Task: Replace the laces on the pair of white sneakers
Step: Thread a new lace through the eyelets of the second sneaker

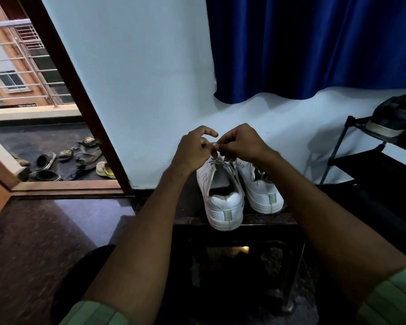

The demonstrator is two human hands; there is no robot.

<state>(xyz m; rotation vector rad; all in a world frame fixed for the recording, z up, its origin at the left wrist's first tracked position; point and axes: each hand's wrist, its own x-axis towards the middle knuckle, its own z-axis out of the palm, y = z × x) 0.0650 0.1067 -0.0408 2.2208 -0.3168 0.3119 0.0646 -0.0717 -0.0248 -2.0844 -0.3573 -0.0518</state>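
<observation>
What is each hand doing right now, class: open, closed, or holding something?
Left hand: pinching the lace above the left sneaker.
Right hand: fingers curled, gripping the same lace.

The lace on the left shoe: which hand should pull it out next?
Probably the right hand: it pinches the lace just above the left shoe. The left hand is beside it with fingers lifted, apparently only helping.

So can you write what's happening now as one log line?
left hand: pinching lace | right hand: pinching lace | sneakers: on stool
</observation>
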